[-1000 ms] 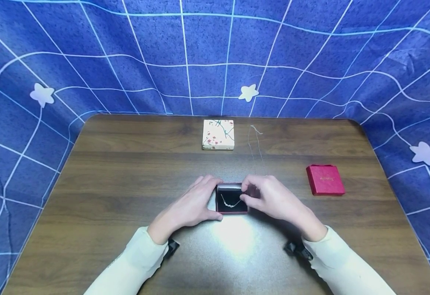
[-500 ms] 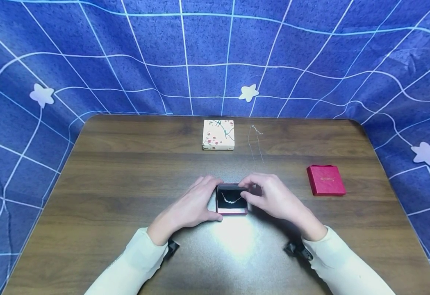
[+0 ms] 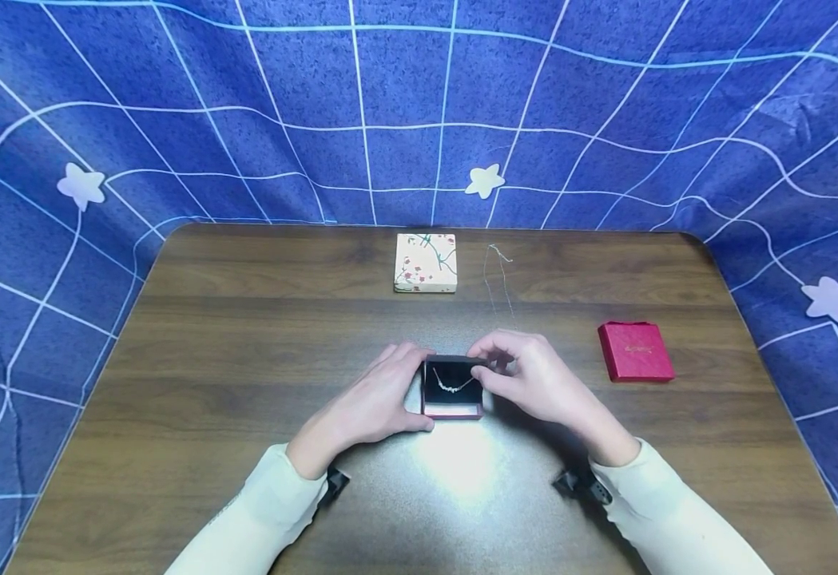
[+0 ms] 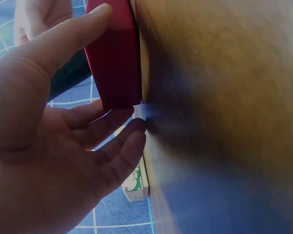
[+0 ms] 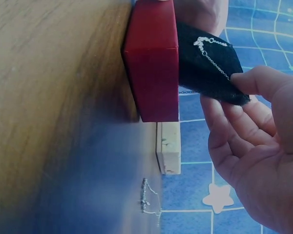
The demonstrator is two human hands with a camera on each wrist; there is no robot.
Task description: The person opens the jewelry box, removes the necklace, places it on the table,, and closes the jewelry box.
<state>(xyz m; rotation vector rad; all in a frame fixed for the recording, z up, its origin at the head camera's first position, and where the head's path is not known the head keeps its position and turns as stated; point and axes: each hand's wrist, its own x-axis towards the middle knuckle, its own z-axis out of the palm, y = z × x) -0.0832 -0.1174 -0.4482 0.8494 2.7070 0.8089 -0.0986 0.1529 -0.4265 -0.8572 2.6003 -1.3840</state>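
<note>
My left hand (image 3: 383, 399) grips a small red jewelry box (image 4: 116, 58), thumb on its near side and fingers on its far side. The box stays on the table. My right hand (image 3: 541, 383) pinches the right-hand edge of a black pad (image 5: 215, 78), which is tilted up partly out of the box. Across the pad lies a silver chain with a beaded middle (image 3: 450, 390). In the right wrist view the thumb presses the pad's face near the chain, and the fingers lie behind it. A pale strip of the box's inside (image 3: 453, 411) shows at the front.
A cream floral box (image 3: 426, 263) stands at the back of the wooden table (image 3: 246, 335). Right of it lies a thin silver chain (image 3: 502, 275). A closed red box (image 3: 635, 351) sits farther right. A blue cloth with stars hangs behind.
The black pad has come up and tilted out of the box, uncovering the pale inside at the front. My right hand has risen slightly with it; my left hand keeps its place.
</note>
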